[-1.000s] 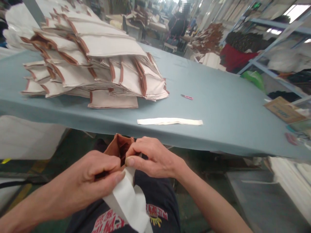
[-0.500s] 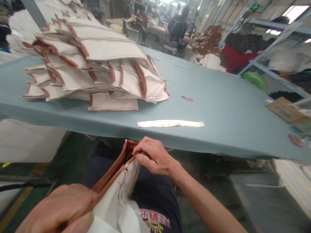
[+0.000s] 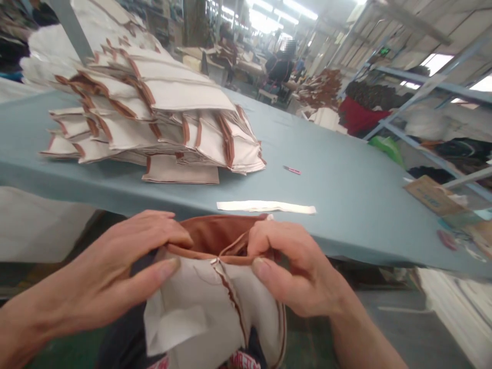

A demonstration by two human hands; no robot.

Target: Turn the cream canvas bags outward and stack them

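Holding a cloth pouch (image 3: 200, 292) by its rim, a person keeps it just off the near edge of the surface (image 3: 346, 189). Pouch: off-white outside, rust-brown lining, brown-bound rim, mouth spread and facing up. A seam with a ragged brown edge runs down its face from the rim; a loose pale flap hangs at one side. Dark clothing with red print shows beneath.

Grip of left hand (image 3: 134, 256): clenched on the rim, thumb outside, fingers over the edge. Grip of right hand (image 3: 295, 266): pinching the rim likewise, fingers tucked into the mouth, tips hidden. Both hands cover stretches of the binding.

Near edge of the surface, just past the pouch: a flat white strip (image 3: 265, 206). Farther in on the surface, pink-handled snips (image 3: 292, 170). Left part of the surface: a bulky, uneven stack (image 3: 184, 92) of white, brown-edged pieces, blocking the view behind. Right end of the surface: a cardboard box (image 3: 434, 195). Beyond the surface: loaded shelving (image 3: 407, 106), a brown heap (image 3: 321, 87), a seated co-worker (image 3: 279, 72), blurred.
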